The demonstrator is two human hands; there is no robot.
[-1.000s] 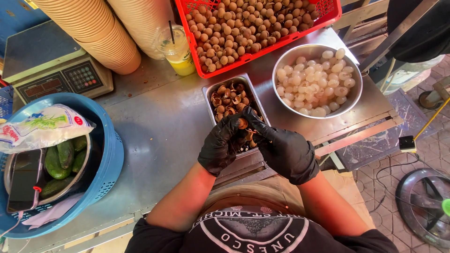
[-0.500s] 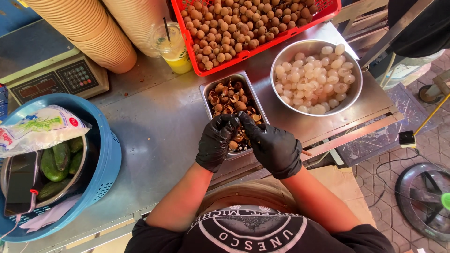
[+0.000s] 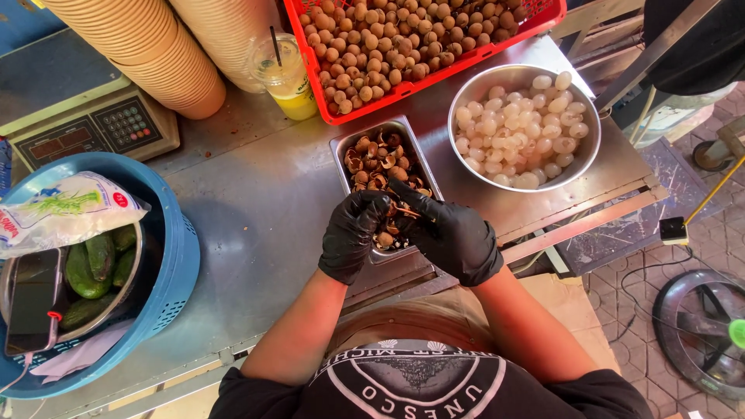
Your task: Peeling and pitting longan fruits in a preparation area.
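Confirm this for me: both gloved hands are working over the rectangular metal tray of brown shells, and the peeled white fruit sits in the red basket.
One detail is wrong. The peeled white fruit sits in the round metal bowl, not in the red basket, which holds unpeeled brown fruit. The head view shows this. The rest stands: the left hand and right hand, both in black gloves, are over the rectangular metal tray of shells.

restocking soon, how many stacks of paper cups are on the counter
2: one stack of paper cups lies top left above the scale; a second stack stands beside it, cut off by the frame.
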